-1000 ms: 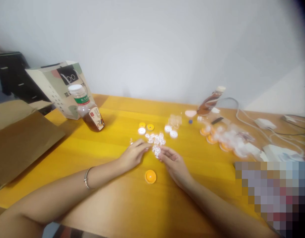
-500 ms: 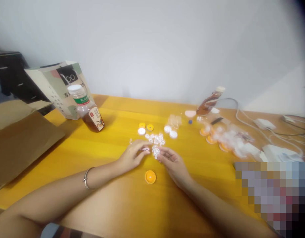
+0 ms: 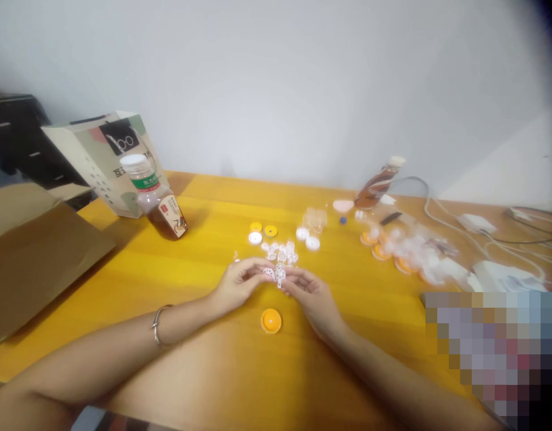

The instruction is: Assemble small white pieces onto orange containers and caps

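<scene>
My left hand (image 3: pixel 242 281) pinches a small white spoked plastic wheel (image 3: pixel 269 274) between thumb and fingers. Close against it, my right hand (image 3: pixel 308 290) grips a white openwork plastic piece (image 3: pixel 280 275) with a short stem pointing down. The two pieces are side by side, and I cannot tell whether they touch. Just beyond my fingers lies a loose cluster of similar white openwork pieces (image 3: pixel 282 251). Nearer to me, below both hands, sits a round orange cap-like piece (image 3: pixel 271 321) with a pale dot in its middle.
Yellow discs (image 3: pixel 270 231) and white discs (image 3: pixel 312 243) lie behind the cluster. A tea bottle (image 3: pixel 161 206), a paper bag (image 3: pixel 96 161) and a cardboard box (image 3: pixel 46 257) stand at left. Rightward are another brown bottle (image 3: pixel 377 185), bagged orange parts (image 3: pixel 406 257) and white cables (image 3: pixel 437 215).
My hands have come closer together, bringing the two white pieces side by side. The right hand's piece has turned so that its stem shows below.
</scene>
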A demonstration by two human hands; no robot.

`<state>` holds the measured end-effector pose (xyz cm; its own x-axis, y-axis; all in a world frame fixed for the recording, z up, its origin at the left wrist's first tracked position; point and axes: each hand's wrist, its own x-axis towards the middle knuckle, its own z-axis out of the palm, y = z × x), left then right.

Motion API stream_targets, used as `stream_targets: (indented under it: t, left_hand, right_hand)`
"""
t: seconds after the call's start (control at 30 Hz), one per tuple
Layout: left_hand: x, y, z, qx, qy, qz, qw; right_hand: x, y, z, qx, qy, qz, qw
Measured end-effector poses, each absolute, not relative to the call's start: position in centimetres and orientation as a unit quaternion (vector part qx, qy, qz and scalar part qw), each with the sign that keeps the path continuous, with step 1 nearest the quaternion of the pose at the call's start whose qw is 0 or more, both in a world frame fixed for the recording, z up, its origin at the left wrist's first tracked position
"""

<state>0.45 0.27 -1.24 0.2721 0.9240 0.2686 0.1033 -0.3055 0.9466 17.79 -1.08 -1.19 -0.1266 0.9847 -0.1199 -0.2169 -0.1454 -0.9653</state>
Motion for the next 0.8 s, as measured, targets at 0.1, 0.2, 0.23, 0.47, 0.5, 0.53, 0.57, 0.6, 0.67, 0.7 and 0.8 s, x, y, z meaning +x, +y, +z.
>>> stream_targets:
  t: [0.1, 0.2, 0.23, 0.47, 0.5, 0.53, 0.57, 0.6, 0.67, 0.7, 0.8]
  left_hand:
    - [0.54, 0.11, -1.11, 0.680, 0.385, 0.462, 0.420]
    - [0.51, 0.23, -1.05, 0.712, 0.374, 0.462, 0.374]
    - [0.49, 0.30, -1.05, 0.726, 0.366, 0.462, 0.355]
    - [0.50, 0.60, -1.15, 0.761, 0.342, 0.454, 0.312]
    - [0.50, 0.61, -1.17, 0.761, 0.339, 0.450, 0.321]
    - [0.50, 0.62, -1.19, 0.761, 0.337, 0.446, 0.329]
    - [0.50, 0.61, -1.20, 0.759, 0.334, 0.446, 0.336]
    - [0.50, 0.59, -1.22, 0.758, 0.331, 0.446, 0.342]
    - [0.49, 0.52, -1.25, 0.755, 0.327, 0.450, 0.348]
    - [0.49, 0.49, -1.26, 0.754, 0.326, 0.452, 0.348]
    - [0.48, 0.41, -1.29, 0.756, 0.324, 0.455, 0.341]
  right_hand:
    - [17.76, -1.10, -1.15, -0.446, -0.444, 0.614, 0.477]
    - [17.75, -1.11, -1.21, -0.438, -0.450, 0.620, 0.469]
    - [17.74, -1.12, -1.21, -0.436, -0.452, 0.623, 0.466]
    - [17.70, -1.20, -1.01, -0.425, -0.456, 0.633, 0.458]
    - [17.72, -1.19, -1.01, -0.424, -0.456, 0.634, 0.458]
    - [17.74, -1.16, -1.02, -0.422, -0.457, 0.636, 0.458]
    - [17.77, -1.14, -1.04, -0.420, -0.457, 0.637, 0.458]
    - [17.79, -1.12, -1.06, -0.418, -0.457, 0.638, 0.458]
    - [17.84, -1.11, -1.09, -0.419, -0.459, 0.637, 0.456]
    - [17.86, -1.12, -1.09, -0.419, -0.460, 0.637, 0.455]
    - [17.87, -1.18, -1.05, -0.421, -0.461, 0.637, 0.452]
